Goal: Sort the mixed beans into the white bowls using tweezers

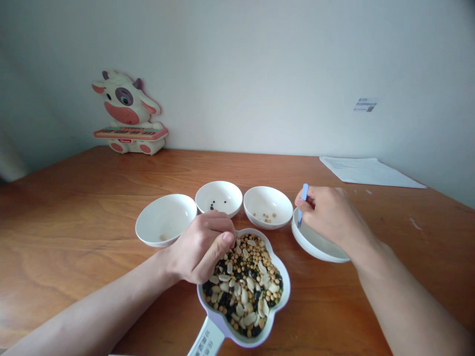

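My left hand [208, 244] is closed at the upper left rim of a flower-shaped bowl with a handle [285, 287], thumb against the edge. Mixed peanuts, yellow beans and dark beans [245, 287] fill this bowl. In my right hand [330, 212] is a pair of light-blue tweezers [304, 193], pinched and pointing down into the right white bowl [322, 253]. Whatever is at their tips is too small to make out. Part of that bowl's inside is hidden behind my hand.
Three more white bowls stand behind: the left one [148, 225] holds a pale piece, the middle one [218, 190] some black beans, the third [269, 195] several yellow beans. A cow toy with a keyboard [129, 118] and paper sheets [367, 170] lie farther back.
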### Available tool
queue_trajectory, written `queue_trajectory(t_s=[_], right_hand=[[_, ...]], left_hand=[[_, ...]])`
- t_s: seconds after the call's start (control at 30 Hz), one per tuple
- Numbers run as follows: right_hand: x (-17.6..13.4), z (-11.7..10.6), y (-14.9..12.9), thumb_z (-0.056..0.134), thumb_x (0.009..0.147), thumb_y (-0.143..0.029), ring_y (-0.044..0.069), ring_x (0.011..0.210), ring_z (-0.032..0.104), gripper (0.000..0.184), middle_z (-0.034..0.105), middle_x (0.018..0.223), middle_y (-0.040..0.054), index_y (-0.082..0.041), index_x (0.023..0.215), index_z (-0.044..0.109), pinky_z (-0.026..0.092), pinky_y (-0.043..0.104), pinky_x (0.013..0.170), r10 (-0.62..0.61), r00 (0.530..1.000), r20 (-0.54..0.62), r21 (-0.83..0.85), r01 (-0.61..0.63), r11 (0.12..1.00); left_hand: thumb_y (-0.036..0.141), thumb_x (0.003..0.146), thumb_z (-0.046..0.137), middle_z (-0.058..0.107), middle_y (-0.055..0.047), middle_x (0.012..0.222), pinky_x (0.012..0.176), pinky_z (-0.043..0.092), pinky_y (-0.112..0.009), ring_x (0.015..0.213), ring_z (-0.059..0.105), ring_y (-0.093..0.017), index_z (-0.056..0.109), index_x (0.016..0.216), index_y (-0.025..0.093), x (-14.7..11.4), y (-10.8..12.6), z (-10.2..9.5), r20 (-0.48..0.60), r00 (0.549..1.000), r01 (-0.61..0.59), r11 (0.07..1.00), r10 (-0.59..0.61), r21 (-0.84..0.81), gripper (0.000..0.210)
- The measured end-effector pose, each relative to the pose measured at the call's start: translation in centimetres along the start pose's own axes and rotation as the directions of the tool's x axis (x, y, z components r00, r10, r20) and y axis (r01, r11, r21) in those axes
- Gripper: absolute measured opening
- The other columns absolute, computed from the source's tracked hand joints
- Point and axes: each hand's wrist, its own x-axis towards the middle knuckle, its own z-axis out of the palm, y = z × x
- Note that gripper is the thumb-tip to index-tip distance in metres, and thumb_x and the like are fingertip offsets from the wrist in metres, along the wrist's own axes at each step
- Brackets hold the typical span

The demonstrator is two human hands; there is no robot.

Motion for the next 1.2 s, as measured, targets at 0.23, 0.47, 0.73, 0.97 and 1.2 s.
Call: queue_trajectory(t_s=[0.23, 0.47, 0.73, 0.97, 1.2], right_hand=[[-0.2, 0.6, -0.5, 0.051, 0.075, -0.012, 0.016, 0.053, 0.056, 0.019, 0.064, 0.056, 0.0035, -0.018, 0.06, 0.06, 0.026, 0.029, 0.052, -0.04, 0.997, 0.066, 0.061, 0.036, 0.998], [-0.1, 0.6, -0.5, 0.052, 0.076, -0.014, 0.017, 0.049, 0.055, 0.02, 0.063, 0.052, 0.0034, -0.019, 0.059, 0.062, 0.027, 0.029, 0.05, -0.049, 0.999, 0.021, 0.104, 0.046, 0.994], [-0.4, 0.9, -1.0, 0.052, 0.077, -0.014, 0.017, 0.053, 0.059, 0.019, 0.068, 0.058, 0.0041, -0.018, 0.062, 0.063, 0.031, 0.027, 0.053, -0.024, 0.999, 0.04, 0.146, 0.018, 0.989], [-0.5, 1.2, -1.4, 0.053, 0.082, -0.017, 0.018, 0.056, 0.063, 0.019, 0.071, 0.062, 0.0055, -0.017, 0.069, 0.067, 0.035, 0.025, 0.053, -0.011, 1.0, 0.008, 0.19, 0.009, 0.982], [-0.8, 1.3, -1.7, 0.054, 0.083, -0.018, 0.018, 0.057, 0.064, 0.017, 0.071, 0.064, 0.0048, -0.017, 0.071, 0.066, 0.038, 0.025, 0.055, -0.006, 1.0, 0.007, 0.198, 0.005, 0.98]], left_hand=[[0.047, 0.101, 0.012, 0.064, -0.018, 0.118, 0.099, 0.045, -0.047, 0.108, 0.058, -0.028, 0.061, 0.118, 0.01, 0.6, 0.1, -0.1, 0.223, 0.975, 0.02, 1.0, -0.019, -0.004, 0.064], [0.049, 0.101, 0.015, 0.051, -0.019, 0.142, 0.114, 0.035, -0.046, 0.134, 0.045, -0.028, 0.045, 0.14, 0.008, 0.3, 0.0, 0.3, 0.277, 0.955, 0.108, 0.994, -0.105, 0.004, 0.065], [0.052, 0.101, 0.011, 0.041, -0.019, 0.15, 0.118, 0.03, -0.048, 0.142, 0.035, -0.03, 0.039, 0.145, 0.004, 0.1, -0.1, 0.5, 0.31, 0.917, 0.248, 0.968, -0.25, 0.049, 0.071], [0.052, 0.101, 0.013, 0.043, -0.019, 0.148, 0.117, 0.031, -0.048, 0.14, 0.038, -0.03, 0.041, 0.144, 0.005, 0.1, 0.0, 0.5, 0.314, 0.916, 0.247, 0.968, -0.251, 0.053, 0.07], [0.046, 0.102, 0.018, 0.051, -0.018, 0.143, 0.113, 0.037, -0.044, 0.135, 0.046, -0.028, 0.044, 0.141, 0.006, 0.1, 0.3, 0.4, 0.302, 0.928, 0.217, 0.975, -0.219, 0.042, 0.062]])
